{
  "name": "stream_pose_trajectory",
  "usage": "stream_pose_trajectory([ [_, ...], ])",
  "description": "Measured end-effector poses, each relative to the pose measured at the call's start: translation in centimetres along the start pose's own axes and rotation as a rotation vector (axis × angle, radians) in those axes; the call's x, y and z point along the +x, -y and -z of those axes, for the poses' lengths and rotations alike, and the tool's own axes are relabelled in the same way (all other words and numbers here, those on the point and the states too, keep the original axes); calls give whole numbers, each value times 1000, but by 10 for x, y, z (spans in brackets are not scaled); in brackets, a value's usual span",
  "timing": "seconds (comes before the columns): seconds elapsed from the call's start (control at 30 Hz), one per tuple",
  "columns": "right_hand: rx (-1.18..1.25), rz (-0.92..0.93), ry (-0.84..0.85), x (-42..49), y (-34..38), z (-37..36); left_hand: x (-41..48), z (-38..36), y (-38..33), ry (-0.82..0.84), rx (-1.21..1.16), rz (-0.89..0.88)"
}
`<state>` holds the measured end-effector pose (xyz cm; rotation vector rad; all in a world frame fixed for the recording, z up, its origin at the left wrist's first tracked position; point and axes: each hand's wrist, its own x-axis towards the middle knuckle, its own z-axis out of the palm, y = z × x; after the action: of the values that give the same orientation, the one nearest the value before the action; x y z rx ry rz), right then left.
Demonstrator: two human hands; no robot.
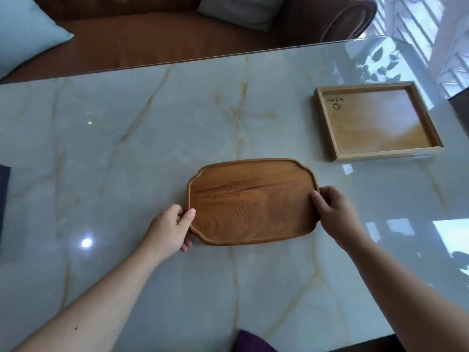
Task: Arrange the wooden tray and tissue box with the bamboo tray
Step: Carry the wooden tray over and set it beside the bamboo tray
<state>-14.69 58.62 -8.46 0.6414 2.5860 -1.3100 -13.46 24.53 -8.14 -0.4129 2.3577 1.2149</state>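
Observation:
A dark wooden tray [251, 201] with scalloped corners lies flat in the middle of the marble table [127, 138]. My left hand [170, 229] grips its left edge, thumb on the rim and fingers underneath. My right hand [335, 212] holds its right edge the same way. A pale rectangular bamboo tray [378, 120] with a printed logo sits empty at the right, apart from the wooden tray. No tissue box is in view.
A brown leather sofa [177, 34] with light cushions [22, 34] runs along the table's far edge. A dark object [3, 199] shows at the left edge, and purple cloth [251, 342] at the near edge. Bright window reflections cover the table's right side.

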Motion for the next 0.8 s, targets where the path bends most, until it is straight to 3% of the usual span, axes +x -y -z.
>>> stream_pose_trajectory([
  [0.47, 95, -57, -205, -39, -54, 84, -18, -56, -49, 209, -38, -138],
  [0.8, 109, -89, -220, 10, -125, 199, -26, -180, -147, 398, -279, 163],
])
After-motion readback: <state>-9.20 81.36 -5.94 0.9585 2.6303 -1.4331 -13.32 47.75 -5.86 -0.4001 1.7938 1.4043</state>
